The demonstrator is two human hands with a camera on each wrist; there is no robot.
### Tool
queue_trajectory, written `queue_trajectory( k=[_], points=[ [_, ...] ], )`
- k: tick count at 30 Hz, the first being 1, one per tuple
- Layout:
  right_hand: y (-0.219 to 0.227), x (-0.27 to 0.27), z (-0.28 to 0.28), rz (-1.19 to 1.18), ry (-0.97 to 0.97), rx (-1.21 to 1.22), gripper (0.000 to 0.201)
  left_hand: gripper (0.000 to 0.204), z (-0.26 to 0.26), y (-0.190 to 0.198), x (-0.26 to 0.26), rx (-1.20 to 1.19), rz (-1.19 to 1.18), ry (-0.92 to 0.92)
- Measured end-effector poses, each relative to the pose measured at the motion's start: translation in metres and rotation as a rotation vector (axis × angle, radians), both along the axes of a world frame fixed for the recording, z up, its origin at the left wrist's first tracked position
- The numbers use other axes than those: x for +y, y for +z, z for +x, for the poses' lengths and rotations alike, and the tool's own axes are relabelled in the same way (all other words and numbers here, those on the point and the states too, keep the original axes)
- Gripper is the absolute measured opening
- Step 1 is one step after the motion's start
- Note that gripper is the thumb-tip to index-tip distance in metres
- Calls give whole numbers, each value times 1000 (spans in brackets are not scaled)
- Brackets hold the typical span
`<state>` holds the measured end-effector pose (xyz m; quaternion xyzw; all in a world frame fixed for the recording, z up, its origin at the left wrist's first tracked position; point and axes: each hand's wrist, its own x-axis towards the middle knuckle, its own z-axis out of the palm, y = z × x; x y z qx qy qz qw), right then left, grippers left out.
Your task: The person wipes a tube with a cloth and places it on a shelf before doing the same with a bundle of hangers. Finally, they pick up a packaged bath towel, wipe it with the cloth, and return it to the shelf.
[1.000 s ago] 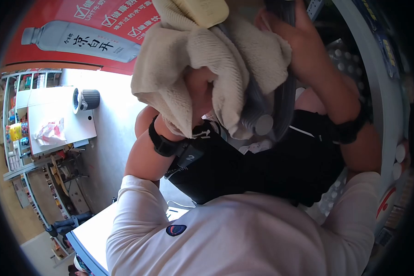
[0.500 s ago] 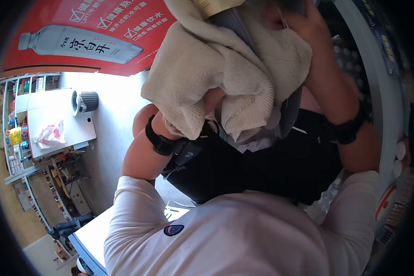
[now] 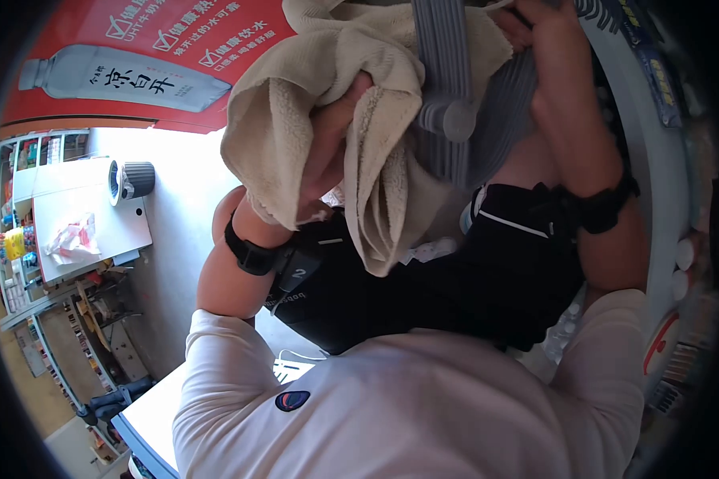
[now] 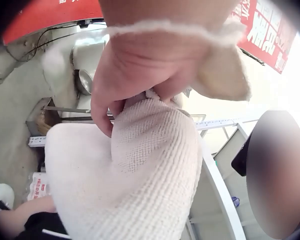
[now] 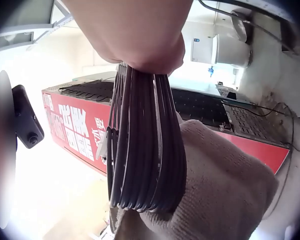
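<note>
A beige ribbed towel (image 3: 327, 88) hangs in folds, bunched over my left hand (image 3: 335, 136). The left fingers curl into the cloth and grip it; in the left wrist view a fold of towel (image 4: 145, 145) drops below them. My right hand (image 3: 547, 32) grips a nested stack of grey plastic hangers (image 3: 443, 72), with several hooks showing near the top right edge. Round discs (image 3: 458, 121) line up on the stack. In the right wrist view the towel (image 5: 210, 185) lies against the hangers (image 5: 147, 145), below the right hand (image 5: 150, 50).
Under the hands are a person's black shorts (image 3: 423, 311). A red printed board (image 3: 176, 40) stands at upper left. Beyond it are a white table (image 3: 80, 207) with a plastic bag and a dark ribbed bin (image 3: 138, 180). Clear bottles (image 3: 563, 331) sit at right.
The towel's folds have shifted and opened around the left hand, which shows more. The stack of hangers has swung into fuller view. A pale yellow block at the top has left the view.
</note>
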<state>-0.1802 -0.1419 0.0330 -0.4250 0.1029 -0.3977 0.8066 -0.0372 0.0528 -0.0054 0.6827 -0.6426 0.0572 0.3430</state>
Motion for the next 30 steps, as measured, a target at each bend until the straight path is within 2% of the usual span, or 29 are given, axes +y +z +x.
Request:
queue_trajectory(
  k=[2,4,6,8,11,14,15,17,20,21,23,24,26,30],
  points=[
    [4,7,5,58,-130,134,17,44,1,15,6,-243,-8,107],
    [9,10,6,54,-175,112,20,44,3,29,14,-485,-14,222],
    [11,14,8,20,-211,117,23,46,10,30,18,-609,-50,300],
    [8,19,9,-41,-246,151,26,50,23,23,15,-613,-119,331],
    [-6,8,10,-76,-155,272,30,42,21,20,15,-261,-46,339],
    [-1,9,7,-319,-175,355,32,42,27,23,18,11,-3,217],
    [-2,11,7,-351,-181,311,29,44,42,3,23,268,-113,82],
    [-6,14,11,-420,-190,221,25,48,61,-6,30,360,-188,66],
    [-15,7,11,-427,-272,394,42,57,86,3,39,-136,-88,443],
    [-15,6,12,-390,-244,383,43,61,90,8,41,-303,-53,571],
    [-13,6,11,-317,-193,361,43,57,89,14,36,-110,-230,622],
    [-16,4,12,-443,-261,373,47,50,75,22,27,248,-432,521],
    [-23,2,16,-693,-400,395,55,49,44,30,18,464,-491,368],
    [-17,11,18,-805,-322,303,56,47,-10,31,7,504,-131,57]
  ],
)
